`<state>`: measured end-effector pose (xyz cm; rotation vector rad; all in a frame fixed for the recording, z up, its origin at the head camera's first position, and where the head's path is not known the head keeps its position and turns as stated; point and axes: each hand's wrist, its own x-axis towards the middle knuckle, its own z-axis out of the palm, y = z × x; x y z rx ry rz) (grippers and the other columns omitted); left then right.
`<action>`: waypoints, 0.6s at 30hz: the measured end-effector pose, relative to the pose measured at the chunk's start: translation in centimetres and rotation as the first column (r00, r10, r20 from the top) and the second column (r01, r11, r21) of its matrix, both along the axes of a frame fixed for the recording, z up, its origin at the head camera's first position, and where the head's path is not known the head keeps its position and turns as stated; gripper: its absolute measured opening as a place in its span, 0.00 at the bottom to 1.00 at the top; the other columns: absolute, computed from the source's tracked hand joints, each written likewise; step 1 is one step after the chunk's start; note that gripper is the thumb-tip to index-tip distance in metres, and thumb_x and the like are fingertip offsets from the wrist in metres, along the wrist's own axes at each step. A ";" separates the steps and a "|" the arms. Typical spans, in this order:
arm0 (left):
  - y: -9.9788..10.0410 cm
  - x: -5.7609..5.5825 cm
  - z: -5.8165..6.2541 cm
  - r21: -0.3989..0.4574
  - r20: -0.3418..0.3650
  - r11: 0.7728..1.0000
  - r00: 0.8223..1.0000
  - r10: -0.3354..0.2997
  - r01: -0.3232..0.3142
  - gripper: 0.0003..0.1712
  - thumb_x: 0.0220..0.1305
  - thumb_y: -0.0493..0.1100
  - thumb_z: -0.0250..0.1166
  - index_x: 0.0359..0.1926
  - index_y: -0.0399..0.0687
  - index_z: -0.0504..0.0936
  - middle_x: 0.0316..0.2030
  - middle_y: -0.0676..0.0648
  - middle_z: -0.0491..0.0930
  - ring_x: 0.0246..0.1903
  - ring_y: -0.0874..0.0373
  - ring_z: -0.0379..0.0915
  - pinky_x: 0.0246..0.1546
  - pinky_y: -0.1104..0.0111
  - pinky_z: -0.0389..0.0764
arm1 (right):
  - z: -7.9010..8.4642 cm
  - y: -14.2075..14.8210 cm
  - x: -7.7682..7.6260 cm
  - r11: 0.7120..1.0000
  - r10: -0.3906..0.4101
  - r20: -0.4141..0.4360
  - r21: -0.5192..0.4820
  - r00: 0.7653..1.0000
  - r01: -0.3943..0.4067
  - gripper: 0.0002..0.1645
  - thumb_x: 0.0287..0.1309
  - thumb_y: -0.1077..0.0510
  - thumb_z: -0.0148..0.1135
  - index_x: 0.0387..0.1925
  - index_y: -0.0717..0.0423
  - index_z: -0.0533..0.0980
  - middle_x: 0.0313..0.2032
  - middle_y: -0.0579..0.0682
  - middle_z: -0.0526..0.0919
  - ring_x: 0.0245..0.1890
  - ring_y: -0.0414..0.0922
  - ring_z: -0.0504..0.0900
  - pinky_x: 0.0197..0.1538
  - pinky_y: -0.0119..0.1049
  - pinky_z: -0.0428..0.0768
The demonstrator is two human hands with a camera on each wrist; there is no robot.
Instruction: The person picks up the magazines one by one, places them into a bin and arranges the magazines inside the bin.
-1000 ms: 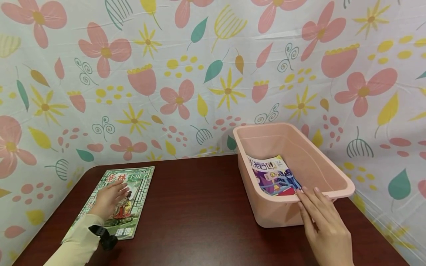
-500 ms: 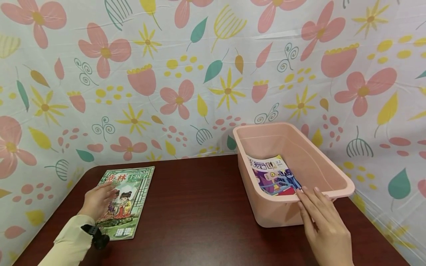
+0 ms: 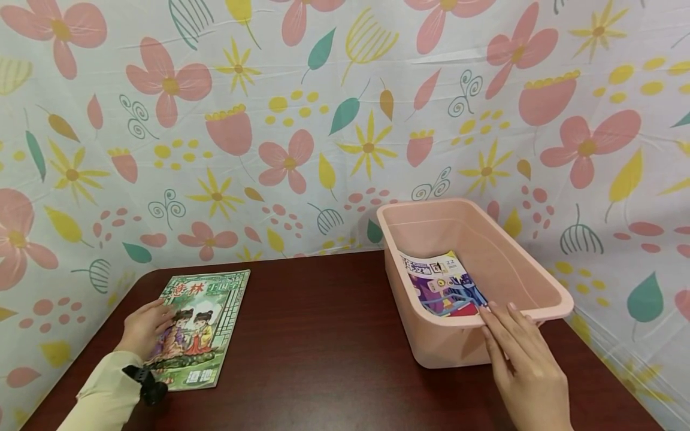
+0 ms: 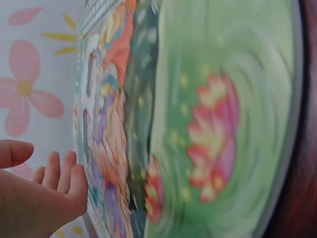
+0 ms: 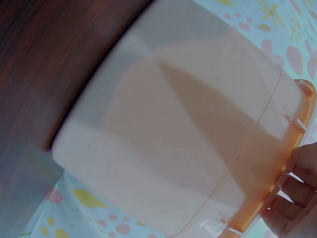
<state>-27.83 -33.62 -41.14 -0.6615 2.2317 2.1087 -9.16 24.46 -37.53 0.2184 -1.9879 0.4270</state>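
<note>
A green magazine (image 3: 202,323) with two cartoon figures on its cover lies on the table at the left. My left hand (image 3: 142,330) is over its left side with fingers loosely bent. In the left wrist view, the thumb and fingers (image 4: 74,183) stand apart with nothing between them. At the right, a pink plastic bin (image 3: 447,347) holds a purple magazine (image 3: 444,287). My right hand (image 3: 530,365) rests on the bin's near rim, its fingers nearly straight across it. The right wrist view shows fingertips (image 5: 303,157) against the rim from outside.
Both magazines and the bin are on a dark reddish-brown table (image 3: 312,335). Behind it hangs a white cloth (image 3: 302,120) with printed flowers, close to the bin's back. A black wrist strap (image 3: 145,383) sits on the left sleeve.
My left hand has slid left across the green magazine, uncovering more of the cover figures. The right hand and bin have stayed in place.
</note>
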 end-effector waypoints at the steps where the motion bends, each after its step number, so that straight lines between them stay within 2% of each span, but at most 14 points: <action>1: -0.1 0.0 0.0 -0.016 -0.002 1.000 1.000 0.012 -0.012 0.36 0.72 0.41 0.49 0.75 0.40 0.46 0.72 0.37 0.49 0.59 0.54 0.68 0.66 0.61 0.61 | 0.0 0.0 0.1 1.000 -0.003 0.009 0.000 1.000 0.003 0.30 0.71 0.39 0.45 0.53 0.54 0.81 0.58 0.40 0.76 0.65 0.39 0.68 0.69 0.39 0.60; 4: -0.3 0.0 -0.1 -0.051 0.002 0.997 0.999 0.051 -0.051 0.36 0.72 0.43 0.48 0.75 0.42 0.46 0.72 0.35 0.49 0.69 0.43 0.53 0.68 0.53 0.56 | 0.1 0.0 0.3 1.000 -0.014 0.041 0.004 0.999 0.014 0.31 0.71 0.38 0.44 0.55 0.55 0.80 0.60 0.38 0.74 0.66 0.38 0.66 0.69 0.39 0.59; 6: -0.7 0.1 0.0 -0.056 -0.004 0.996 0.998 0.062 -0.062 0.36 0.73 0.44 0.47 0.75 0.42 0.44 0.73 0.34 0.46 0.70 0.40 0.46 0.69 0.50 0.52 | 0.1 -0.1 0.3 1.000 -0.014 0.035 0.002 0.999 0.013 0.31 0.71 0.38 0.44 0.54 0.55 0.80 0.60 0.38 0.74 0.66 0.38 0.66 0.69 0.39 0.59; 11: -1.6 0.2 0.0 -0.082 -0.001 0.991 0.995 0.104 -0.104 0.36 0.72 0.44 0.48 0.75 0.42 0.46 0.72 0.35 0.47 0.70 0.40 0.46 0.69 0.52 0.54 | 0.1 -0.1 0.0 1.000 0.004 -0.029 -0.015 1.000 -0.005 0.29 0.70 0.39 0.46 0.52 0.54 0.82 0.57 0.40 0.78 0.64 0.38 0.69 0.69 0.38 0.61; 18: -2.5 0.5 -0.2 -0.076 -0.005 0.986 0.989 0.150 -0.150 0.37 0.71 0.44 0.50 0.75 0.41 0.47 0.72 0.34 0.47 0.70 0.39 0.45 0.69 0.51 0.51 | 0.1 -0.2 0.1 1.000 0.003 -0.020 -0.012 1.000 -0.004 0.30 0.71 0.39 0.46 0.52 0.55 0.82 0.58 0.38 0.76 0.65 0.37 0.67 0.69 0.38 0.60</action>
